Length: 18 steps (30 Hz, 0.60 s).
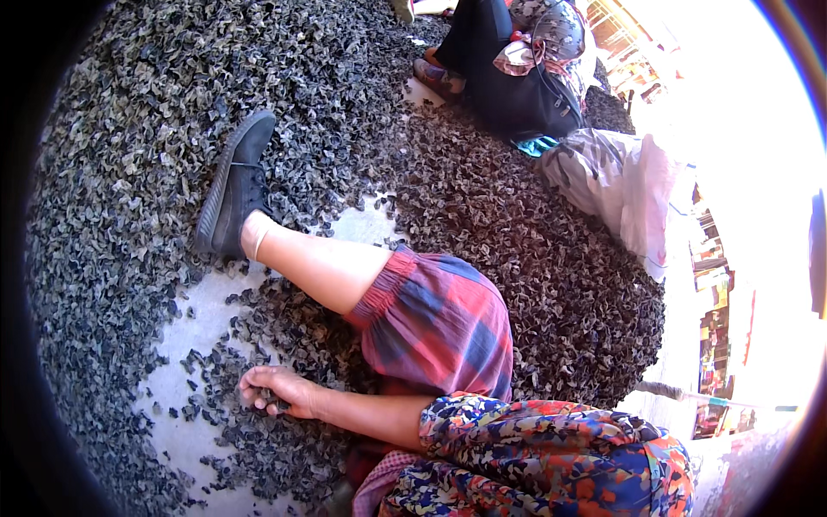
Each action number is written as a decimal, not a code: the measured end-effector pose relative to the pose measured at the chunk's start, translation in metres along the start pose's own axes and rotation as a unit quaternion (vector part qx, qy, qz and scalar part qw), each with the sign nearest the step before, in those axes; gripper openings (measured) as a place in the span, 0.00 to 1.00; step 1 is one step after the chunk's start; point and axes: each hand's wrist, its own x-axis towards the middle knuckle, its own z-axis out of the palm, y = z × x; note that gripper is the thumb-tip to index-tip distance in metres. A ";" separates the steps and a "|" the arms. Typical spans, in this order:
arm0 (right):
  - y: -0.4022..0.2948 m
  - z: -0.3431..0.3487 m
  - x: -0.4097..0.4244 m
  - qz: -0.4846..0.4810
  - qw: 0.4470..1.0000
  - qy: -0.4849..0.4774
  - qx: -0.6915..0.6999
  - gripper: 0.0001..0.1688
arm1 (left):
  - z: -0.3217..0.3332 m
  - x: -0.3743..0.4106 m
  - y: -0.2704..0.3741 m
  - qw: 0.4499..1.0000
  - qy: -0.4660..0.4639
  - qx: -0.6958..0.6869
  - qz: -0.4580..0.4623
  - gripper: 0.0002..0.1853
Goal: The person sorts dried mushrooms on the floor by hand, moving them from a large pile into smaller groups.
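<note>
Neither of my hands is in view. Before me, dried dark curled pieces, probably wood ear mushrooms (pixel 174 129), cover a pale ground sheet (pixel 194 349). A nearby person sits or squats in a floral top (pixel 536 439) and red-and-blue checked trousers (pixel 446 323). Low over a loose patch of the pieces is that person's hand (pixel 281 391), its fingers curled. Whether it holds any pieces I cannot tell. A dark lace-up shoe (pixel 236 184) on the same person's foot rests on the spread pieces.
A deeper brown-black heap (pixel 517 258) rises behind the checked knee. Farther off, another person in dark trousers (pixel 475 39) bends beside a black bag (pixel 526 100). A pale plastic sack (pixel 620 174) lies against the heap, and a wrapped pole (pixel 665 390) sticks out past its edge.
</note>
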 end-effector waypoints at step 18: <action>-0.019 0.000 -0.001 -0.066 0.997 -0.008 0.025 0.08 | -0.095 -0.310 0.143 0.881 -0.037 -0.036 0.470 0.25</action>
